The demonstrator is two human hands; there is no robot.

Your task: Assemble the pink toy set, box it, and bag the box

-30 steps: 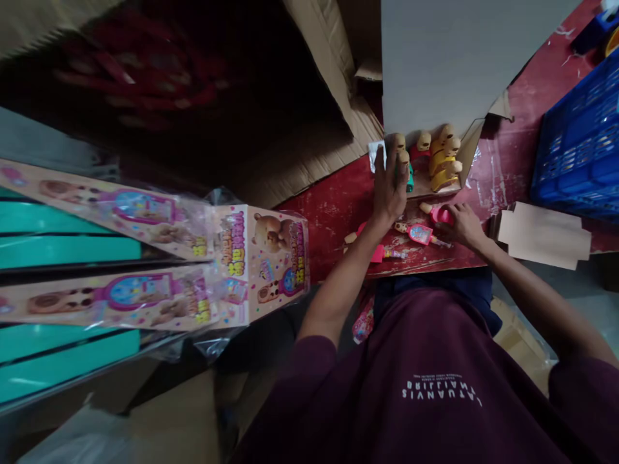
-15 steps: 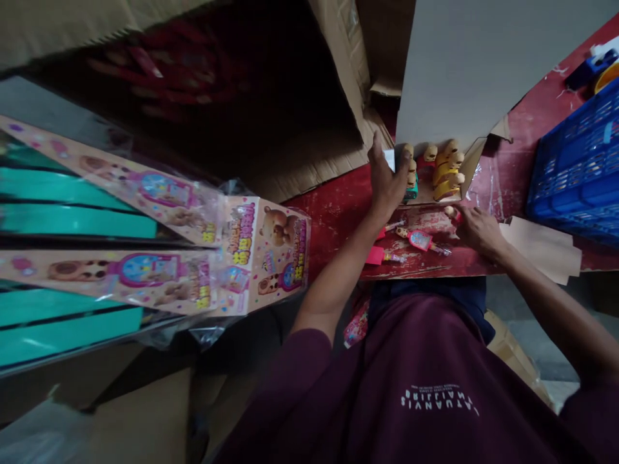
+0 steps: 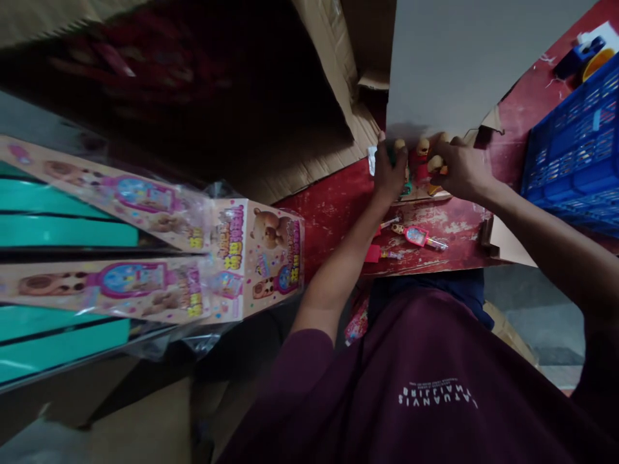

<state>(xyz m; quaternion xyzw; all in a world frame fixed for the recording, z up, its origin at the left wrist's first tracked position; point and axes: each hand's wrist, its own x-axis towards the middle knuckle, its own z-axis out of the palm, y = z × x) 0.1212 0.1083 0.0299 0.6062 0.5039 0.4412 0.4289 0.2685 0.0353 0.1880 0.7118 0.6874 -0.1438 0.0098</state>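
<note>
A small open cardboard box with a tall raised flap holds several bear-headed toys, among them a red-bodied toy and a green-bodied toy. My left hand straddles the box's left wall, thumb on the inside near the green toys, fingers outside. Reaching in from the right, my right hand has its fingers closed at a bear-headed toy and covers most of the yellow-bodied ones. On the red table in front of the box lies a pink bear-headed toy with a clear tube end.
A large carton with red items inside stands at the left. Wrapped, printed display packs with teal strips lie left of me. To the right sits a blue plastic crate. More red toys lie near the table's front edge.
My right hand has moved from the table in front, up and left into the box with the toy. My left hand stays at the box's left wall.
</note>
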